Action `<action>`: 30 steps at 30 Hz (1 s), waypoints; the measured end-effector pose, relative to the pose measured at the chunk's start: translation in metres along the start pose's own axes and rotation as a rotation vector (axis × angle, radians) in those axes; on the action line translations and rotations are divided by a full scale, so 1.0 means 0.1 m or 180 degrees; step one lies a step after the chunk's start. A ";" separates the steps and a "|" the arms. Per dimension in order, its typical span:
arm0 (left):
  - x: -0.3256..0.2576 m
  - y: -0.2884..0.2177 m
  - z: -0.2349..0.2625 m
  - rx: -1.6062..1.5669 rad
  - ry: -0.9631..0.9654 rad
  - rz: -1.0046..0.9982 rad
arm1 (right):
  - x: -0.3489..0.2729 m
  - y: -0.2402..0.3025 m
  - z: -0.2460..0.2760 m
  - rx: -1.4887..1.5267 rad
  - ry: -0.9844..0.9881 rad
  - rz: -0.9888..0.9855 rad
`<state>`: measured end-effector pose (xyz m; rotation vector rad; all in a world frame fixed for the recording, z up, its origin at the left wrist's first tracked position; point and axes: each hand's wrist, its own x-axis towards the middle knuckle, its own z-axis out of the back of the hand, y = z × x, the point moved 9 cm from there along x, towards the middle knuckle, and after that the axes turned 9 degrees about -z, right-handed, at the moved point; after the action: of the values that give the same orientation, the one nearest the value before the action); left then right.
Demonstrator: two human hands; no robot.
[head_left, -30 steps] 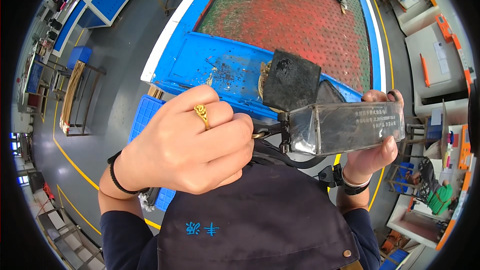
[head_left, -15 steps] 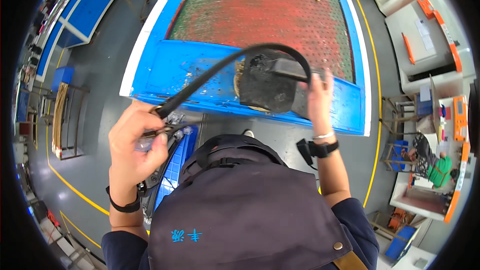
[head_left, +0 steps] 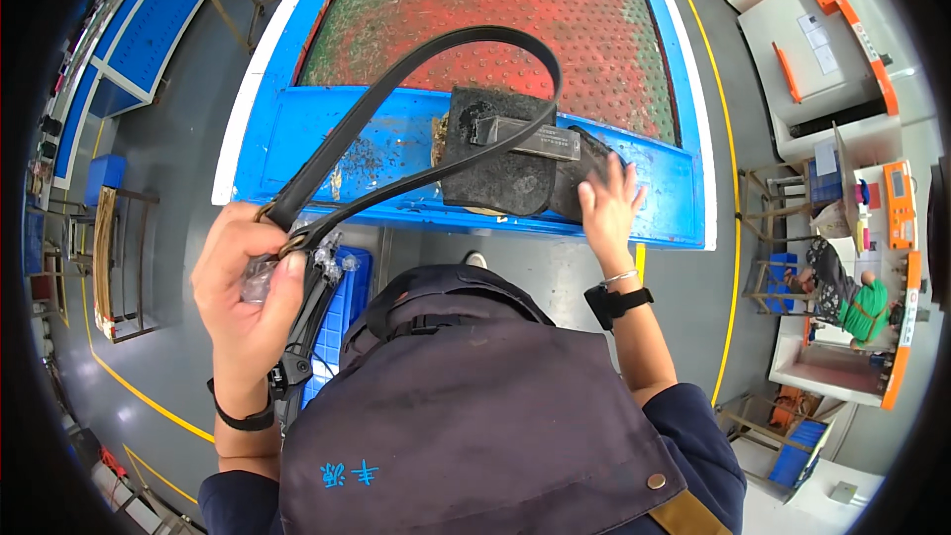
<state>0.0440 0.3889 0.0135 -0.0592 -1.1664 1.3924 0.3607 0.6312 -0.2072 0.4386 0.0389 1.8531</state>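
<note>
My left hand (head_left: 248, 282) is closed on the two ends of a black strap (head_left: 396, 79), with small metal fittings near the fingers and a bit of clear plastic by the palm. The strap rises in a wide loop over the blue bench edge and curves back. My right hand (head_left: 611, 200) is empty, fingers spread, over a dark flat piece (head_left: 580, 173) beside a worn black pad (head_left: 495, 183). Across the pad lies a dark rectangular block (head_left: 535, 139); the strap's lower run passes over it.
Behind the pad is the bench's worn red and green studded surface (head_left: 475, 10), with dark strips at its far end. A blue crate (head_left: 342, 307) with black straps stands below my left hand. A person in green (head_left: 864, 309) is off to the right among white workstations.
My right hand has come away from the strap and block, its fingers now spread. The strap loop hangs free of it. The whole view has shifted slightly.
</note>
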 end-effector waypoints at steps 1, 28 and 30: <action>0.03 -0.03 -0.03 0.0011 0.0027 -0.0052 | -0.06 -0.04 -0.14 -0.0384 0.0332 -0.0010; 0.15 -0.86 -0.28 0.0828 0.0704 -0.1936 | -0.63 2.39 2.37 0.0496 -0.0759 0.3417; 0.14 -0.88 -0.27 0.0869 0.0639 -0.1972 | -0.67 2.46 2.37 0.0498 -0.0749 0.3448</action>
<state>0.1215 0.3921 0.0652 0.3250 -0.7291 0.9510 0.2288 0.4432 0.0538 0.8987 -0.2647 2.8473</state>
